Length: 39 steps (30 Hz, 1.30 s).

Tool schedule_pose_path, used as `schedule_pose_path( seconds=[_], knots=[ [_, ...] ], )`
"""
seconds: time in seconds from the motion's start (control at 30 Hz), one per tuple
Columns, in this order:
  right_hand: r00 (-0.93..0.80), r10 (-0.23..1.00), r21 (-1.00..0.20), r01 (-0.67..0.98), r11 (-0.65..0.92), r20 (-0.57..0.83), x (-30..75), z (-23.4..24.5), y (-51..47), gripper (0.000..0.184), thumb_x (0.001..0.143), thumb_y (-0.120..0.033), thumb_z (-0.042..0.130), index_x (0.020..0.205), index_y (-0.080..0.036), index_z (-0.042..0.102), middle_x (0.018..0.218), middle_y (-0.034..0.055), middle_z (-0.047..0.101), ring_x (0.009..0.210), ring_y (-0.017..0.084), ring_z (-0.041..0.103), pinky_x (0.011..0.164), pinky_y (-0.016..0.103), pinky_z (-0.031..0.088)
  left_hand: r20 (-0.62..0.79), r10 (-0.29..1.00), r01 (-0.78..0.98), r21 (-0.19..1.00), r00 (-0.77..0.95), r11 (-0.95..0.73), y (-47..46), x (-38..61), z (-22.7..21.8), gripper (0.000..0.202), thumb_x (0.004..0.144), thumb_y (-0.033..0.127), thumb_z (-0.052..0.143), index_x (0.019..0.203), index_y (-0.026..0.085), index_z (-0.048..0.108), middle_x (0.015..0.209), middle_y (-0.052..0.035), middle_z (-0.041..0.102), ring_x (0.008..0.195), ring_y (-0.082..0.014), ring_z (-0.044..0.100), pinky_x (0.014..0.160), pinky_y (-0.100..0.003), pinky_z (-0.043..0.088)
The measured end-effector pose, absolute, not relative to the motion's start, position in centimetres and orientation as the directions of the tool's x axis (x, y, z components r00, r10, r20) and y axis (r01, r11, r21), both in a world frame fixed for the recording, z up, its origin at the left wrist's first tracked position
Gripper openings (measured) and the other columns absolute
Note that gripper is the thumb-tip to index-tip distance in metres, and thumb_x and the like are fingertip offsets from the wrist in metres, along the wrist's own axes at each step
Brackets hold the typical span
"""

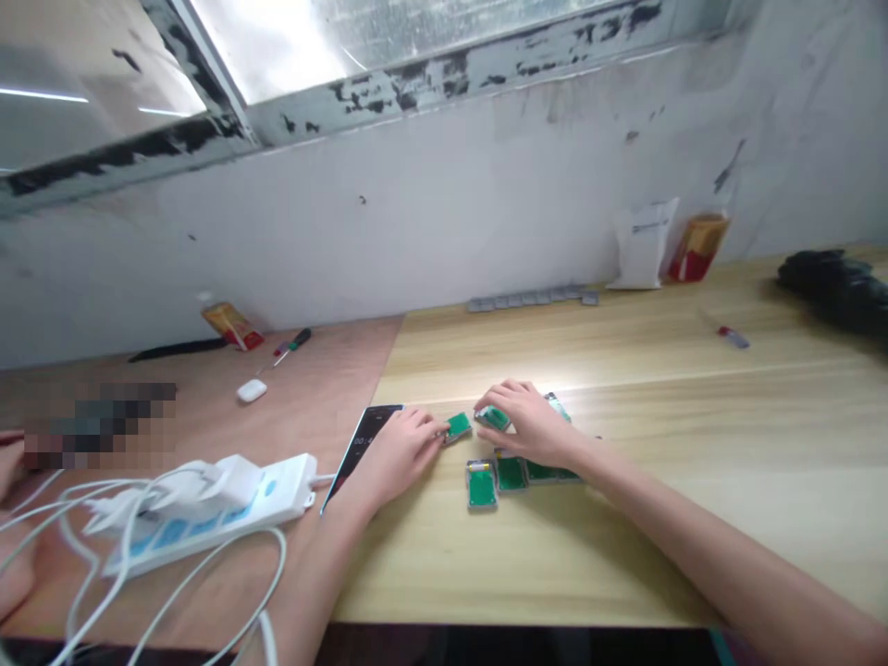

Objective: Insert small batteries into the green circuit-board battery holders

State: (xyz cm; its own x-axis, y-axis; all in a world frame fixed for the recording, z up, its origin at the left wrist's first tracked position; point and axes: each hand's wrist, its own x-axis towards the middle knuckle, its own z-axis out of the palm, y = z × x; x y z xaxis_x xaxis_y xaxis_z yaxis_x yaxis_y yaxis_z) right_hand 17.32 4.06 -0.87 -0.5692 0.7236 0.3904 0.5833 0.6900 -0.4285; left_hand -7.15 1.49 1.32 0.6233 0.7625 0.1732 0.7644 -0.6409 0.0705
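My left hand (409, 449) pinches the left edge of a small green circuit board (458, 426) just above the light wood table. Under that wrist lies a phone (365, 427) with a lit timer on its dark screen. My right hand (527, 421) has its thumb and fingers around another green circuit board (494, 417). In front of it, a row of similar boards lies on the wood, with one board (481, 486) at its left end and a second board (511, 473) beside that. My right hand and wrist partly cover the others.
A white power strip (277, 499) with plugs and looping cables lies at left, near another person's hand (10, 467). A screwdriver (292, 346) and white case (252, 390) lie behind. Grey pieces (531, 299), a white packet (644, 248) and black bag (836, 289) sit towards the wall.
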Motion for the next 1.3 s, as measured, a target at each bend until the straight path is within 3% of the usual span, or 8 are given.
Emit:
schedule_pose_path(
  seconds=[0.33,0.63,0.77,0.97,1.13,1.3],
  knots=[
    [-0.714,0.624,-0.404,0.494,0.770,0.316,14.9,-0.6,4.0,0.014,0.086,-0.024,0.064,0.100,-0.021,0.065,0.107,0.0070,0.069,0.109,0.024,0.054,0.096,0.039,0.036,0.217,0.729,0.735,0.066,0.649,-0.675,1.2,-7.4,1.0,0.020,0.095,0.018,0.050,0.107,0.022,0.066,0.103,-0.0056,0.063,0.099,-0.0195,0.055,0.085,-0.033,0.047],
    [-0.702,0.636,-0.380,0.520,0.765,0.319,15.1,-1.1,4.3,0.017,0.088,-0.010,0.051,0.095,-0.020,0.063,0.100,0.0063,0.068,0.102,0.021,0.055,0.093,0.036,0.036,0.168,0.696,0.716,-0.175,0.699,-0.676,1.4,-6.3,0.0,0.018,0.091,0.009,0.050,0.101,0.016,0.063,0.099,-0.0075,0.063,0.097,-0.0218,0.057,0.086,-0.037,0.047],
    [-0.692,0.641,-0.387,0.520,0.761,0.331,15.2,-1.6,4.5,0.018,0.088,-0.009,0.050,0.094,-0.021,0.062,0.100,0.0058,0.067,0.101,0.020,0.054,0.092,0.036,0.036,0.186,0.690,0.714,-0.137,0.699,-0.686,1.4,-6.3,-0.4,0.019,0.091,0.006,0.048,0.102,0.016,0.061,0.101,-0.0076,0.064,0.101,-0.0213,0.057,0.089,-0.037,0.049],
    [-0.696,0.640,-0.388,0.519,0.762,0.325,15.3,-1.8,4.5,0.018,0.087,-0.008,0.051,0.095,-0.020,0.061,0.102,0.0056,0.066,0.104,0.020,0.054,0.092,0.035,0.035,0.235,0.649,0.681,-0.096,0.724,-0.726,1.2,-6.0,0.4,0.017,0.097,0.017,0.048,0.102,0.016,0.063,0.101,-0.0076,0.067,0.100,-0.0202,0.059,0.089,-0.037,0.051],
    [-0.694,0.643,-0.386,0.523,0.760,0.326,15.5,-1.8,4.4,0.017,0.089,-0.008,0.050,0.095,-0.020,0.061,0.103,0.0050,0.067,0.102,0.020,0.054,0.091,0.035,0.036,0.336,0.643,0.690,-0.028,0.688,-0.723,1.0,-7.4,0.6,0.019,0.097,0.017,0.048,0.107,0.017,0.064,0.102,-0.0067,0.069,0.100,-0.0198,0.059,0.090,-0.037,0.051],
    [-0.688,0.651,-0.387,0.532,0.753,0.321,15.8,-1.8,4.5,0.014,0.086,-0.010,0.056,0.094,-0.020,0.062,0.102,0.0045,0.066,0.101,0.020,0.053,0.090,0.034,0.036,0.365,0.654,0.720,-0.072,0.663,-0.690,0.5,-10.6,0.3,0.017,0.096,0.018,0.050,0.101,0.017,0.066,0.101,-0.0056,0.070,0.097,-0.0198,0.059,0.084,-0.034,0.052]
  ],
)
